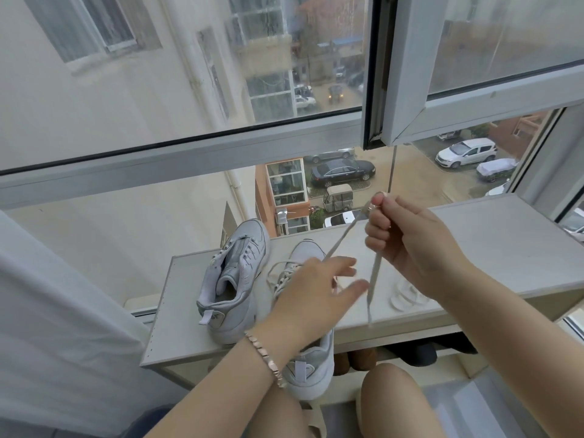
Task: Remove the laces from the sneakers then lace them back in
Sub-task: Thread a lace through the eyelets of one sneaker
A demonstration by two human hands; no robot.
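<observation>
Pinching the lace [375, 270] between the curled fingers [377, 213] of your right hand [410, 245], you are holding it taut above the nearer sneaker [308, 249] on the table [505, 245]. Your left hand [316, 295] is hovering over it, fingers spread, holding nothing. With nothing steadying the shoe, a snagging eyelet is threatening to drag it off the edge.

On the pale grey laminate table [474, 248] stand a light grey left sneaker [234, 279] and, just beside it, a matching right sneaker [311, 368] overhanging the near edge; a coiled white lace [407, 295] lies further right.
</observation>
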